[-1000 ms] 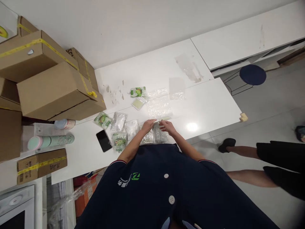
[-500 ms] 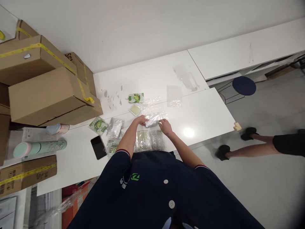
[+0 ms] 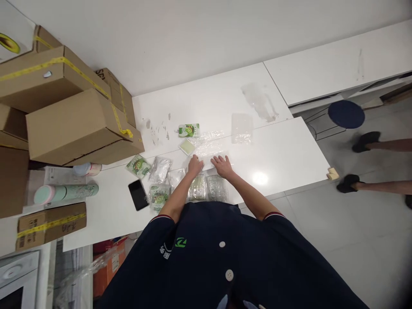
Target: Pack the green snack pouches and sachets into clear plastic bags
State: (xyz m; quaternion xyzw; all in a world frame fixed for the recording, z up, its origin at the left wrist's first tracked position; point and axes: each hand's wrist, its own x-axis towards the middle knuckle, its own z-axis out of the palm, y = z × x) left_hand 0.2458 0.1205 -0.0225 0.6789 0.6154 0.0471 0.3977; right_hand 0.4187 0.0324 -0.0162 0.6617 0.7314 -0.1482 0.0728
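Observation:
My left hand [image 3: 195, 165] rests on the table on a strip of clear plastic wrap [image 3: 209, 146], its fingers lying forward. Beside it, my right hand [image 3: 222, 166] presses down with spread fingers at the wrap's near right part. A pale, shiny patch lies between the two hands; I cannot tell if it is wrap or a pouch. Close to my body sit wrapped pouches, one greenish [image 3: 197, 188] and one silvery [image 3: 217, 189]. Beyond my left hand are a pale green square packet [image 3: 187, 146] and a green printed spout pouch [image 3: 189, 130].
On the left lie a black phone [image 3: 138, 195], a silver pouch [image 3: 160, 169] and green pouches [image 3: 138, 166]. Cardboard boxes [image 3: 74, 124] and a mint green bottle [image 3: 66, 194] stand farther left. A clear sheet [image 3: 242, 128] lies right. A person's legs [image 3: 383, 184] and a blue stool [image 3: 346, 114] are beyond.
Both hands held a silvery pouch between them; now they lie lower on the wrap, and my right fingers have spread. The view has shifted slightly. The other person's feet have moved.

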